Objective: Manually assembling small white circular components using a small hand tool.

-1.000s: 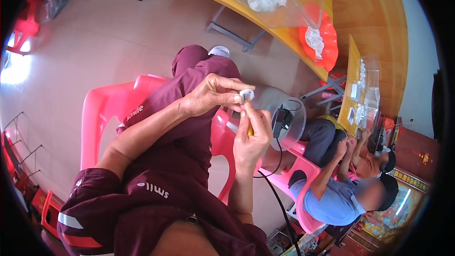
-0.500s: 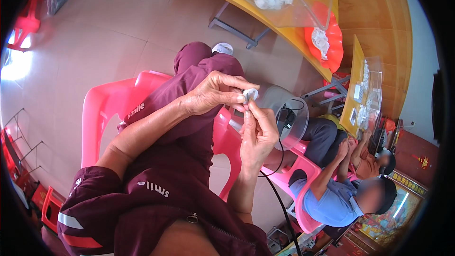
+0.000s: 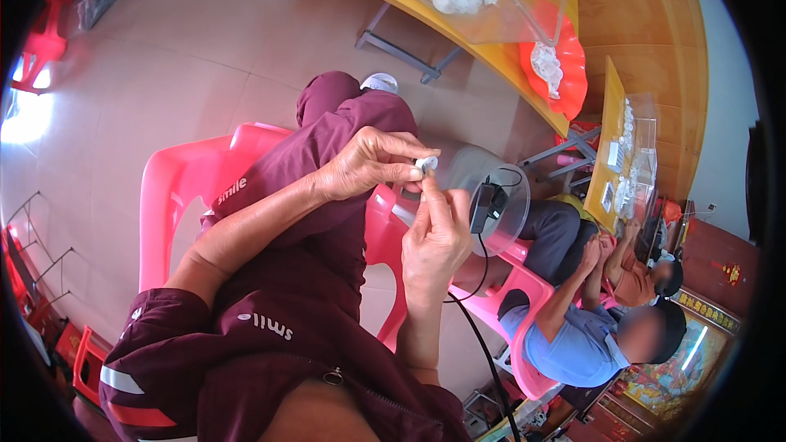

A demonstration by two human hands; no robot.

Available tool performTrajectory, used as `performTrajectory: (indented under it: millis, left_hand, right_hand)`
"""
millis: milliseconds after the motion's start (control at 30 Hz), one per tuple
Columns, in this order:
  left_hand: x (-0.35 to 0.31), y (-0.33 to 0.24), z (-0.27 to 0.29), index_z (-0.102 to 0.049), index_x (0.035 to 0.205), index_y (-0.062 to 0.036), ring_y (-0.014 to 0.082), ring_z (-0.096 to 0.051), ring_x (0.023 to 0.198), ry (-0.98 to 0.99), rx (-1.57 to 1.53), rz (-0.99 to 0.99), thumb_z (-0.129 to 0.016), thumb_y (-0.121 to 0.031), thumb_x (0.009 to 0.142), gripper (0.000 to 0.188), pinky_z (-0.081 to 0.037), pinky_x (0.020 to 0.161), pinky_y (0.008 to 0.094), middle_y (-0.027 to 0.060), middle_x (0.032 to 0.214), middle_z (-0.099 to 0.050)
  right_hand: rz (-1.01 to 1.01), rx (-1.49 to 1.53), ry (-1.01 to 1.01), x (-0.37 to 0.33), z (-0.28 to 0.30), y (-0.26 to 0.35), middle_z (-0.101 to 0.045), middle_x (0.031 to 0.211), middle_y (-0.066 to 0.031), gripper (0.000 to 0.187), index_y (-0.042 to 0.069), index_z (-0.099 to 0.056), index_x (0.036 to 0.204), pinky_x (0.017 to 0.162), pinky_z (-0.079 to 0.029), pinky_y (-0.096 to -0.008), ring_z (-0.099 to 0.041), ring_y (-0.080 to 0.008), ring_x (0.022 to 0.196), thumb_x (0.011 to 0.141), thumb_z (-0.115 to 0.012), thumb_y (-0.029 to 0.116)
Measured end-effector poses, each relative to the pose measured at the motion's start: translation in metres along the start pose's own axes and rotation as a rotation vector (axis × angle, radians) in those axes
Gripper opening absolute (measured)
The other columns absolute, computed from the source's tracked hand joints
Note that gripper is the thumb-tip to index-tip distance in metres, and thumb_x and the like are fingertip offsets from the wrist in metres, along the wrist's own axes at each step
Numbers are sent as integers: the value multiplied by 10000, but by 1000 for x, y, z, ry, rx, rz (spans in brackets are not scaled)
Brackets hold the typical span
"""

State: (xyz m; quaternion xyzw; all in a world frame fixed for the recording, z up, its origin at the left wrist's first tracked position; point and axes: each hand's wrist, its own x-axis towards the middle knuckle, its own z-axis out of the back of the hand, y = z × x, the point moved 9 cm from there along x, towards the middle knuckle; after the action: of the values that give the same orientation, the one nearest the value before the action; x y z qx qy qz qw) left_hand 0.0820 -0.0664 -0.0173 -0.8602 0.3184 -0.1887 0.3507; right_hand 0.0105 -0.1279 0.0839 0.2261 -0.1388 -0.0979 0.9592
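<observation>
A small white round piece (image 3: 426,164) with a grey spot on its face sits between my fingertips, over my knees; its exact kind is too small to tell. My left hand (image 3: 367,165) pinches it from the left side, thumb below and index finger above. From below, my right hand (image 3: 435,236) reaches up with thumb and index finger pressed together at the lower edge of the piece. The fingertips hide part of it.
A yellow table (image 3: 458,26) ahead bears a clear bin (image 3: 536,20) of white pieces and a red scalloped dish (image 3: 573,74). A clear round tub (image 3: 512,225) holding a black device stands at my right, a black cable (image 3: 483,344) nearby. Two people sit on the right.
My right hand has turned and drawn slightly left, its fingers more folded under the white piece. The piece has tilted a little. My left hand keeps its pinch.
</observation>
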Motion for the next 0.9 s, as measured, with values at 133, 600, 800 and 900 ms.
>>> performTrajectory:
  millis: [133,600,800,900]
  left_hand:
    - [0,-3,-1,-616,1180,-43,119,-633,832,3,113,-27,-638,-65,867,315,-544,722,217,52,981,-589]
    - [-1,6,2,-621,1168,-27,112,-624,865,22,2,47,-638,-117,880,302,-533,714,239,45,985,-646]
    - [-2,4,-1,-626,1154,-20,108,-622,865,7,-1,46,-621,-126,895,280,-533,730,243,44,978,-643]
    - [-3,5,0,-598,1191,-15,115,-624,878,-7,-21,136,-580,-168,926,307,-532,752,246,41,995,-629]
  right_hand:
    - [100,-198,-29,-3,-1,7,-469,778,-36,507,113,-642,1155,498,-466,-347,-571,-188,612,690,-620,-88]
    - [231,-412,40,-5,-3,23,-481,811,-42,503,71,-608,1170,505,-493,-308,-561,-189,598,677,-618,-33]
    - [221,-467,14,-7,-5,22,-478,811,-45,475,59,-608,1155,514,-492,-320,-561,-193,618,690,-619,-34]
    - [77,-54,42,3,-1,3,-481,788,-66,443,109,-630,1160,538,-472,-350,-576,-201,627,755,-610,-71]
